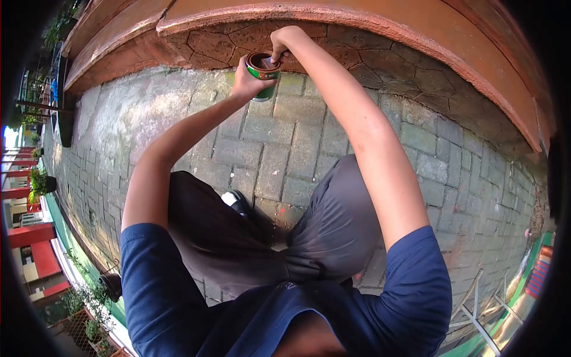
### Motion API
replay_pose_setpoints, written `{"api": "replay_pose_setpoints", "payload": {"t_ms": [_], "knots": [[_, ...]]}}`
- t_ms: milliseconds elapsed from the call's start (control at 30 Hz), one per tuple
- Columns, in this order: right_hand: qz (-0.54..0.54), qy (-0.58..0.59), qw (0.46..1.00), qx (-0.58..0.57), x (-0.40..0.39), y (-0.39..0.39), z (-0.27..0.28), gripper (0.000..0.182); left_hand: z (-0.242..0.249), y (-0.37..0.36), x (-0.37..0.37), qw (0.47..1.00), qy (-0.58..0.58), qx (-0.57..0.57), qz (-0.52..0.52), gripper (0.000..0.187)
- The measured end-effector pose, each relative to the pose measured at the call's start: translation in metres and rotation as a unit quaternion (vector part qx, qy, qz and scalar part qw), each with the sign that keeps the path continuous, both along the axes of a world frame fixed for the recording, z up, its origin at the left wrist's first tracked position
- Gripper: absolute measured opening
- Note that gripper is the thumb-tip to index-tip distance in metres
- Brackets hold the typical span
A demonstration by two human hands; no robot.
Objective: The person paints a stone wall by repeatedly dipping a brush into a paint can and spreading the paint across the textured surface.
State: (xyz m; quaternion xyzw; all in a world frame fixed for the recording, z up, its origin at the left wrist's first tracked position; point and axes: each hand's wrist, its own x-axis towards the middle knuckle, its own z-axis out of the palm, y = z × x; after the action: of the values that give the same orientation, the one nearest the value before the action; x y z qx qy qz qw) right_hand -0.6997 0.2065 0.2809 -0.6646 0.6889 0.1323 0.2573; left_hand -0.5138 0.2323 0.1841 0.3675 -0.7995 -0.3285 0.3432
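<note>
My left hand [245, 82] is wrapped around a green paint can [266, 94] with a reddish-brown inside, held above the paving near the low wall. My right hand [283, 45] bends down over the can's rim, fingers pinched together. Between them is what looks like a paintbrush [267, 62], its lower end inside the can. The fingers and the can's wall hide most of it, so its bristles do not show.
An orange-brown wall [369, 33] with a stone-patterned base [380, 65] curves ahead. Grey paving bricks [262, 154] spread around my bent knees. A metal frame [476, 309] stands at lower right. Potted plants [38, 184] are at far left.
</note>
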Motion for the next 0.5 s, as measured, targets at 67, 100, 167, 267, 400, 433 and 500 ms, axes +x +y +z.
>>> {"api": "replay_pose_setpoints", "payload": {"t_ms": [67, 100, 167, 267, 400, 433, 500], "knots": [[-0.004, 0.009, 1.0, -0.019, -0.006, 0.002, 0.006, 0.047, 0.01, 0.004, -0.011, 0.999, 0.047, 0.021, -0.011, 0.092], [0.006, 0.026, 0.998, -0.054, -0.007, 0.007, 0.009, 0.047, 0.015, 0.004, -0.015, 0.998, 0.053, 0.014, -0.011, 0.092], [0.016, 0.046, 0.993, -0.108, -0.016, 0.013, 0.013, 0.047, 0.016, 0.002, -0.028, 0.998, 0.07, -0.004, -0.002, 0.093], [-0.027, 0.035, 0.994, -0.103, -0.027, 0.028, 0.033, 0.041, 0.021, -0.003, -0.04, 0.996, 0.075, -0.022, -0.029, 0.091], [-0.058, 0.058, 0.991, -0.106, -0.039, 0.026, 0.034, 0.038, 0.018, -0.014, -0.049, 0.993, 0.082, -0.026, -0.083, 0.09], [-0.055, 0.045, 0.993, -0.096, -0.041, 0.024, 0.035, 0.038, 0.017, -0.017, -0.05, 0.992, 0.087, -0.027, -0.089, 0.09], [-0.063, 0.025, 0.994, -0.083, -0.043, 0.016, 0.037, 0.039, 0.017, -0.024, -0.051, 0.989, 0.111, -0.013, -0.1, 0.092]]}}
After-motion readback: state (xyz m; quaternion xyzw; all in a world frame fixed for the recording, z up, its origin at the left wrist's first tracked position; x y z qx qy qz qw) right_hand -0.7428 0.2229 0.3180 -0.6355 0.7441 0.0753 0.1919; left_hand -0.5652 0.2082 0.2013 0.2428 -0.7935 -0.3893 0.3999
